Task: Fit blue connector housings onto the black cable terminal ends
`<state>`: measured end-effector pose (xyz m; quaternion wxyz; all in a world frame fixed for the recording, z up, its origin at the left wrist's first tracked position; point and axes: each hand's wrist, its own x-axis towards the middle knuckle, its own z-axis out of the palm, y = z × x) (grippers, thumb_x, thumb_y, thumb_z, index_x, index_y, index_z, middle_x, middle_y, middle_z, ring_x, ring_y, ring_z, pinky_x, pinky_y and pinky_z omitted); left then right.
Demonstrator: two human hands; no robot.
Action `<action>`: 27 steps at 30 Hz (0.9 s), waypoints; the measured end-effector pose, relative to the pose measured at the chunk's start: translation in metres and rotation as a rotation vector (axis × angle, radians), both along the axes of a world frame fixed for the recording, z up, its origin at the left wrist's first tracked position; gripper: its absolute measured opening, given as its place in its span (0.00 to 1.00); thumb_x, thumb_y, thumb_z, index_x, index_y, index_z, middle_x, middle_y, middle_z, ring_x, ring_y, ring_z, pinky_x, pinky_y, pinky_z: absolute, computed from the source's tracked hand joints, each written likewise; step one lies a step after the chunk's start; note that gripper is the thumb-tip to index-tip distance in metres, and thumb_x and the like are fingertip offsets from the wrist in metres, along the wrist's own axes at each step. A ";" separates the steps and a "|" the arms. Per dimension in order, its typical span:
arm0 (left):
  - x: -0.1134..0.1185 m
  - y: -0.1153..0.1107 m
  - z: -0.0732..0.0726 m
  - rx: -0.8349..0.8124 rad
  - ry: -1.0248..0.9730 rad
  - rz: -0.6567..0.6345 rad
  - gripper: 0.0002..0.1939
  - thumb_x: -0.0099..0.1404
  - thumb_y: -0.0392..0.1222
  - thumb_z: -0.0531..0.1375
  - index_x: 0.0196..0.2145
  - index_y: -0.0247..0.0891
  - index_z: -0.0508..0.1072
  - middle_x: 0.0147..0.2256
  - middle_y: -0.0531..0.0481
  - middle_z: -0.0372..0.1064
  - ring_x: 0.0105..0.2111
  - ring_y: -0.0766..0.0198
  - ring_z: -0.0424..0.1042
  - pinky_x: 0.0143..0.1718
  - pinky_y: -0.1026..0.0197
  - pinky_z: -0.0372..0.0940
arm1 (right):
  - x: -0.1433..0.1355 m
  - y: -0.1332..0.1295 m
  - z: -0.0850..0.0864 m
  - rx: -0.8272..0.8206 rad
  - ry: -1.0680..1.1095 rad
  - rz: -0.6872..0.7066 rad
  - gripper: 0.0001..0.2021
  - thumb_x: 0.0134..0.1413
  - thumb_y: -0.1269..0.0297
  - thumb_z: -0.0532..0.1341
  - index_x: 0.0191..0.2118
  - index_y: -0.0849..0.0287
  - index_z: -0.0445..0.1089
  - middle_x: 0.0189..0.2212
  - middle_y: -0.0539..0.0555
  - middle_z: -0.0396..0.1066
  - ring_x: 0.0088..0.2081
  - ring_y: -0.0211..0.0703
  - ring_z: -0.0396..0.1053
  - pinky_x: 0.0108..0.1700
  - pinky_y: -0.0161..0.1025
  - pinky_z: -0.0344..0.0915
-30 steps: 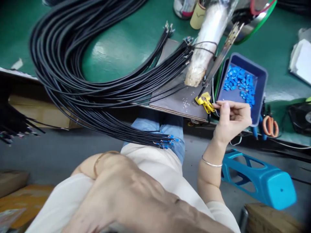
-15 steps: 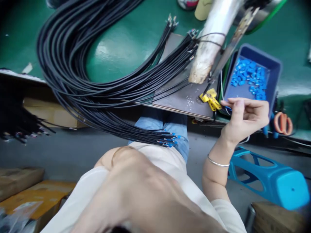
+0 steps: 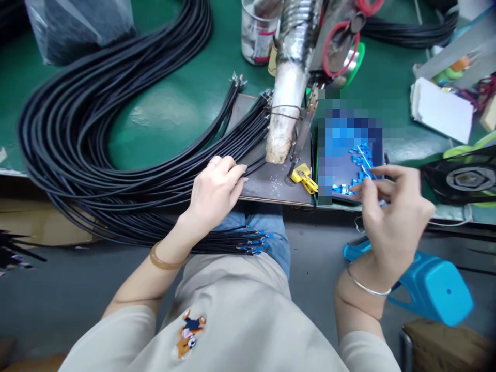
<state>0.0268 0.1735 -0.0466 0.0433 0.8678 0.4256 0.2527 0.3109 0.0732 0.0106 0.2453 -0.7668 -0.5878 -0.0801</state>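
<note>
My left hand (image 3: 217, 187) is closed over the front of a thick bundle of black cables (image 3: 155, 173). Thumb and fingers pinch black cable close to the grey board (image 3: 282, 192). Over the front right of a dark blue bin (image 3: 382, 134), my right hand (image 3: 395, 217) is pinched around what looks like a thin pale wire (image 3: 363, 159). Small blue connectors (image 3: 362, 152) lie below its fingertips; part of the bin is pixelated. Cable ends with blue tips (image 3: 256, 242) rest across my lap. A yellow clip-like piece (image 3: 304, 177) sits on the board between my hands.
A whitish duct (image 3: 289, 88) hangs low over the board, next to a metal holder (image 3: 306, 124). Behind stand a can (image 3: 259, 36) and red-handled scissors (image 3: 341, 46). A small black fan (image 3: 465, 178) is at right, and a blue stool (image 3: 437, 289) below the table.
My left arm was blurred close to the camera; now its hand is down on the black cables. My right hand has shifted over the bin, still pinched. The view has shifted, showing more table.
</note>
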 end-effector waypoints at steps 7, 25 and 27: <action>0.008 0.008 -0.006 0.045 0.003 0.046 0.08 0.69 0.35 0.53 0.35 0.36 0.71 0.32 0.45 0.69 0.36 0.55 0.66 0.40 0.55 0.63 | 0.059 0.055 -0.026 -0.112 -0.147 -0.255 0.05 0.55 0.62 0.64 0.36 0.57 0.71 0.28 0.53 0.77 0.31 0.48 0.74 0.40 0.42 0.64; 0.007 -0.011 0.005 -0.017 -0.166 0.019 0.05 0.67 0.36 0.55 0.32 0.37 0.69 0.27 0.49 0.67 0.34 0.57 0.64 0.38 0.57 0.61 | 0.040 0.029 -0.016 0.051 0.110 0.032 0.17 0.54 0.69 0.59 0.51 0.57 0.68 0.24 0.49 0.75 0.21 0.38 0.70 0.31 0.35 0.63; 0.007 -0.016 0.008 -0.048 -0.193 -0.005 0.05 0.66 0.36 0.56 0.32 0.37 0.69 0.26 0.49 0.67 0.32 0.59 0.63 0.35 0.59 0.59 | 0.047 0.031 -0.016 -0.080 0.044 -0.040 0.10 0.56 0.67 0.61 0.44 0.56 0.70 0.26 0.51 0.77 0.26 0.41 0.74 0.36 0.37 0.65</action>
